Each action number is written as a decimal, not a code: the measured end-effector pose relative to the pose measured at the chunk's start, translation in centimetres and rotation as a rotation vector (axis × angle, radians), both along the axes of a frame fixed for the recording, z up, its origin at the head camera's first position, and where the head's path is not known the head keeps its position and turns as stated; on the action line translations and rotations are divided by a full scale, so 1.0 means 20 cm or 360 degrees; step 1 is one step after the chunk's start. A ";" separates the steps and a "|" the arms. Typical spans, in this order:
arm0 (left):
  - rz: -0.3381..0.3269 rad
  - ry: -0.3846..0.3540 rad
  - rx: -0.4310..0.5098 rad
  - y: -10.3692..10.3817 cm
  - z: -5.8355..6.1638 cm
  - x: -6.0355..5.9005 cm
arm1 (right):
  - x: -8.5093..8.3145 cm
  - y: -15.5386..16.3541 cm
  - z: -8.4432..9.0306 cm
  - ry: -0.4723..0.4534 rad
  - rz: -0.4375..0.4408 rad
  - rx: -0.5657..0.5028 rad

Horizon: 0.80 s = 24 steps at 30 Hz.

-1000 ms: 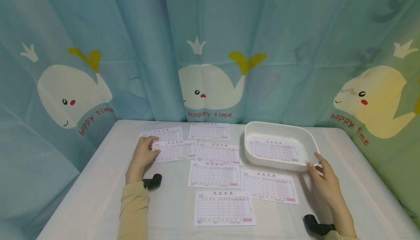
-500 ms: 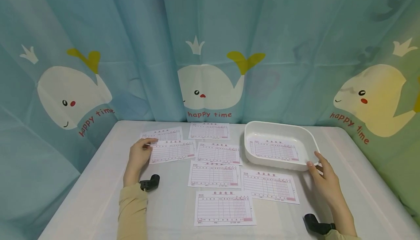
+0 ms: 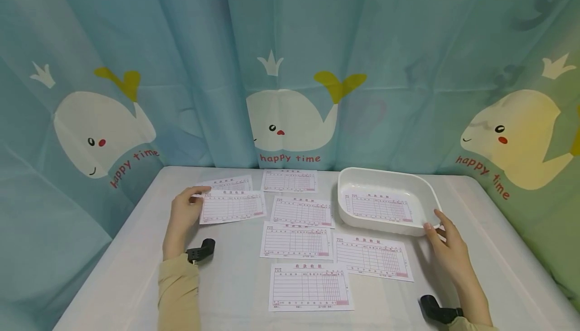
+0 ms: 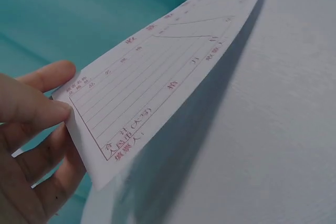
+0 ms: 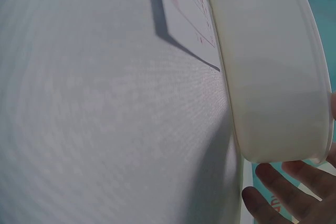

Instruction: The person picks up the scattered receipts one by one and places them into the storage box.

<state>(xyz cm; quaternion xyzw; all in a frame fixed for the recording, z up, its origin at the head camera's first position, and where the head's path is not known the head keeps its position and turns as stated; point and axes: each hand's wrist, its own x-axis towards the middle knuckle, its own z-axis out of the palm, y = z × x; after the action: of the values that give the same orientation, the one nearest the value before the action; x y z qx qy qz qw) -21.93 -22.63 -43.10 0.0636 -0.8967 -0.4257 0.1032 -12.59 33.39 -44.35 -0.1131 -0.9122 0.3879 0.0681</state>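
Observation:
My left hand (image 3: 183,216) pinches the left edge of a white receipt slip (image 3: 233,208) printed with a red-lined table. In the left wrist view that slip (image 4: 152,77) tilts up from the white cloth, casting a shadow, with the thumb on its face and fingers behind. Partly behind it lies another slip (image 3: 231,184). My right hand (image 3: 455,253) holds the front right corner of a white plastic tray (image 3: 385,227), thumb and forefinger at the rim. Inside the tray lies one slip (image 3: 378,207). The right wrist view shows the tray's outer wall (image 5: 273,77) and the fingertips against its corner.
Several more slips lie face up on the white tabletop: one at the back (image 3: 290,180), some overlapping in the middle (image 3: 296,240), one at the front (image 3: 310,287), one before the tray (image 3: 373,257). A blue whale-print curtain (image 3: 290,69) hangs behind the table.
My left hand has drawn back to the left, taking the slip with it and raising it; a gap now shows between it and the middle slips. The right hand and tray stay put.

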 end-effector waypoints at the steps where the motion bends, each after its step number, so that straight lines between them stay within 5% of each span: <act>1: 0.0002 0.0010 -0.0003 0.00 0.01 0.00 | 0.00 0.00 0.00 -0.0003 -0.0003 0.0001; 24: 0.0109 0.0194 0.0324 0.07 0.14 0.03 | 0.00 0.01 -0.01 -0.0001 0.0013 0.0018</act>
<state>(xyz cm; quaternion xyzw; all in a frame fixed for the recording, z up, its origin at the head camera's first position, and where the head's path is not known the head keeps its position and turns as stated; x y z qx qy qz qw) -21.33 -21.19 -40.23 0.0782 -0.8382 -0.5139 0.1650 -12.68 33.53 -44.49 -0.1092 -0.9148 0.3831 0.0667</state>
